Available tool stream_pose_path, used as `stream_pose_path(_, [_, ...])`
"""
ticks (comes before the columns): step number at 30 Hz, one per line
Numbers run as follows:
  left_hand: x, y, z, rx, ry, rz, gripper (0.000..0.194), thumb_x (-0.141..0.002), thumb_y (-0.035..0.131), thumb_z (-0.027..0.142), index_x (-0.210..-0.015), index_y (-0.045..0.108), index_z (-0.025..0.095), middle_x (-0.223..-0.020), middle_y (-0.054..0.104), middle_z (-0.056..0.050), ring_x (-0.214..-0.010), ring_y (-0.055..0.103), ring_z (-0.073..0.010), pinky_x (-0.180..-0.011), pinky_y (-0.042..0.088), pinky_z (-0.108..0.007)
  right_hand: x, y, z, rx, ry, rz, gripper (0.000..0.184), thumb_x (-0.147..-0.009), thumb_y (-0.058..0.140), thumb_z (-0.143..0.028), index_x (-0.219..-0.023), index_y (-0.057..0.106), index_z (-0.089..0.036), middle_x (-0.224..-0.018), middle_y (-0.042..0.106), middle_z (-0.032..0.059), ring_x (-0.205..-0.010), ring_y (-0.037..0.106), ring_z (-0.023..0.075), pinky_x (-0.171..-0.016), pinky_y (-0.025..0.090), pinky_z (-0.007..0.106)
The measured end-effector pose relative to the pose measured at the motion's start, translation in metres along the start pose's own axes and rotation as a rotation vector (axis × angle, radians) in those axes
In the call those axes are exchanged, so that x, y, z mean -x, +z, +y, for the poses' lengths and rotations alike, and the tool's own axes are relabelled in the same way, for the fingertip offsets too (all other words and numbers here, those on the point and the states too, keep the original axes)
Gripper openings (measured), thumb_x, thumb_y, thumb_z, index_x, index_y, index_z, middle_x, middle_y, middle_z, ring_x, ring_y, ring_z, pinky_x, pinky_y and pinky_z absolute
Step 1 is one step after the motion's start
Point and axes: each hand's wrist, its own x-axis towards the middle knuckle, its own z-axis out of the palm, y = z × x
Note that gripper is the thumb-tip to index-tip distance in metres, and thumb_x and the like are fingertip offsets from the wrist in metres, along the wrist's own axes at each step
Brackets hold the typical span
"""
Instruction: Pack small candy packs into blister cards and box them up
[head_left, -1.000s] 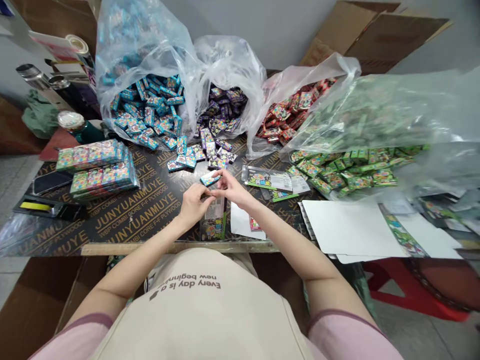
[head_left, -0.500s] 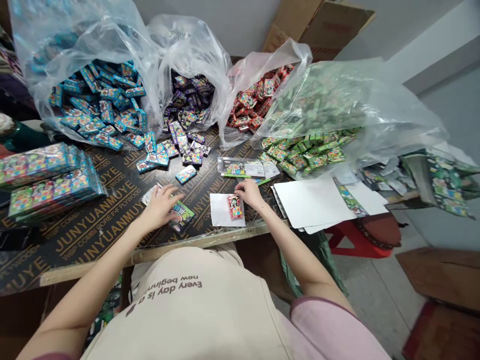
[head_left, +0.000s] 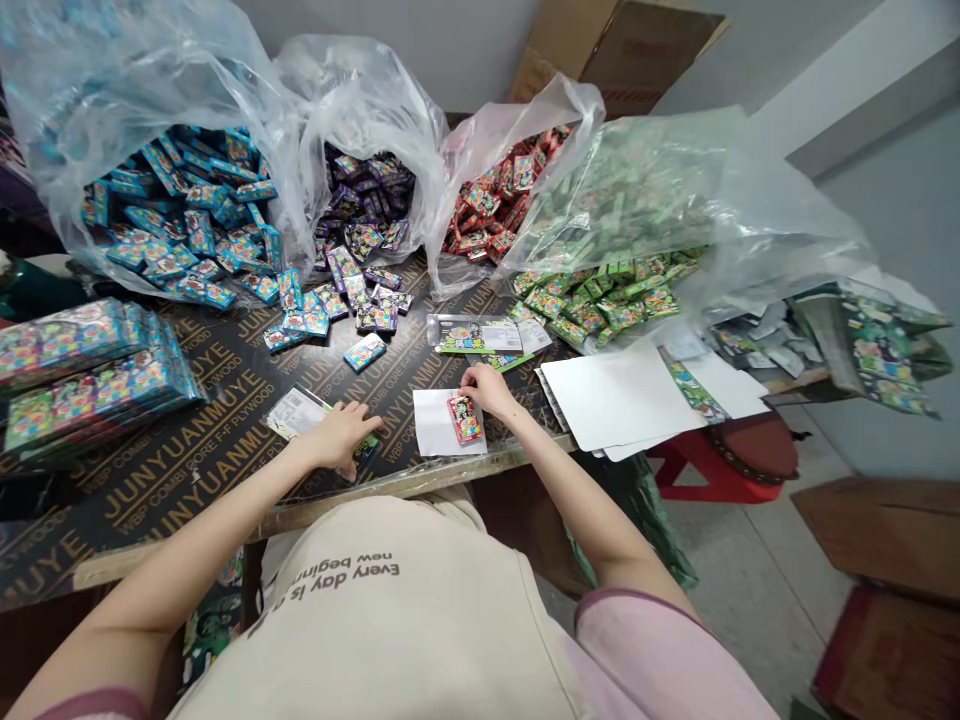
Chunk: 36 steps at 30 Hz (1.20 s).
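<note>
My left hand [head_left: 346, 437] lies open, fingers spread, over a printed plastic pouch [head_left: 296, 412] at the near edge of the table. Part of that pouch is hidden beneath the palm. Fingers pinched together, my right hand [head_left: 489, 390] is at the upper edge of a white card [head_left: 431, 425]. A small red printed box [head_left: 465, 420] lies on the card, just below those fingertips. What the fingertips hold is hidden. One small blue box [head_left: 365, 351] lies farther back, between the two hands.
Along the back, clear bags spill blue boxes [head_left: 201, 232], purple boxes [head_left: 367, 200], red boxes [head_left: 491, 210] and green boxes [head_left: 622, 300]. Wrapped packs [head_left: 97, 390] are stacked at left. Flat pouches [head_left: 480, 335] and white sheets [head_left: 622, 400] lie at right, above a red stool [head_left: 720, 470].
My hands have parted, the left going onto the pouch and the right to the white card. The blue box between them was let go. The view has swung right.
</note>
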Motion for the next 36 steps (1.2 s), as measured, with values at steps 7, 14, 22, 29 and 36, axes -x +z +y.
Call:
stream_pose_path(7, [0.003,-0.012,-0.001,0.054,-0.074,-0.082,0.055,-0.049,0.084,0.040,-0.090,0.055,0.017,-0.091,0.062,-0.008,-0.087,0.058,-0.0273,-0.072,0.039,-0.032,0.011,0.000,-0.010,0.044,-0.051,0.029,0.012,-0.080,0.054,-0.009,-0.072,0.056,-0.017,-0.075,0.059,0.0042,-0.074,0.051,0.0170,-0.069,0.035,0.027])
stream_pose_path(14, [0.027,-0.053,-0.010,0.560,-0.169,0.491,0.042,-0.082,0.059,0.037,-0.120,0.050,0.023,-0.098,0.064,-0.003,-0.086,0.060,-0.0192,-0.078,0.043,-0.029,0.028,0.002,-0.020,0.114,-0.050,0.082,0.023,-0.078,0.039,0.001,-0.087,0.050,-0.017,-0.077,0.060,0.0069,-0.071,0.051,0.0197,-0.065,0.032,0.028])
stream_pose_path(22, [0.023,-0.030,-0.010,1.125,-0.275,0.951,0.031,-0.071,0.069,0.038,-0.090,0.057,0.018,-0.083,0.060,0.000,-0.073,0.056,-0.0136,-0.069,0.046,-0.025,0.030,-0.006,-0.025,0.088,-0.069,0.168,0.013,-0.087,0.038,-0.010,-0.089,0.049,-0.018,-0.083,0.061,0.0104,-0.079,0.055,0.0235,-0.070,0.038,0.032])
stream_pose_path(29, [0.025,-0.038,0.000,1.168,-0.309,0.950,0.024,-0.068,0.073,0.036,-0.072,0.063,0.014,-0.066,0.061,0.001,-0.061,0.054,-0.0111,-0.059,0.042,-0.023,0.022,-0.032,-0.114,-0.761,-0.205,0.305,0.031,-0.084,0.060,-0.034,-0.109,0.048,-0.023,-0.106,0.064,0.0083,-0.094,0.061,0.0206,-0.081,0.048,0.034])
stream_pose_path(36, [0.034,-0.051,-0.006,1.196,-0.282,0.906,0.023,-0.068,0.072,0.035,-0.072,0.069,0.013,-0.067,0.068,-0.002,-0.060,0.059,-0.0127,-0.062,0.047,-0.025,0.023,-0.031,-0.179,-1.089,-0.217,0.114,0.031,-0.074,0.071,-0.032,-0.100,0.055,-0.022,-0.078,0.069,0.0006,-0.071,0.066,0.0172,-0.071,0.052,0.032])
